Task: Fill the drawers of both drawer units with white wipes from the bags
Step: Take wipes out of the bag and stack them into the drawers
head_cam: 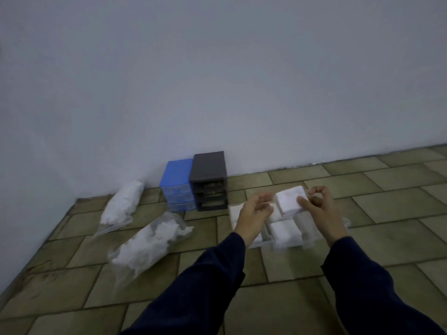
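My right hand (314, 205) grips a clear drawer packed with white wipes (291, 200), held above the floor. My left hand (256, 210) has its fingers and thumb curled at the drawer's left edge, pinching it. Beneath the hands, several more wipe-filled clear drawers (285, 232) lie on the tiles. Against the wall stand the blue drawer unit (177, 184), with its drawers in, and the dark grey drawer unit (209, 181), whose slots look open. Two clear bags of white wipes lie to the left: one near the wall (122, 204) and one closer to me (150, 243).
The floor is tan tile (387, 213), and a pale wall (217, 93) runs behind the units and meets a side wall at the left corner. Dark sleeves cover both my forearms.
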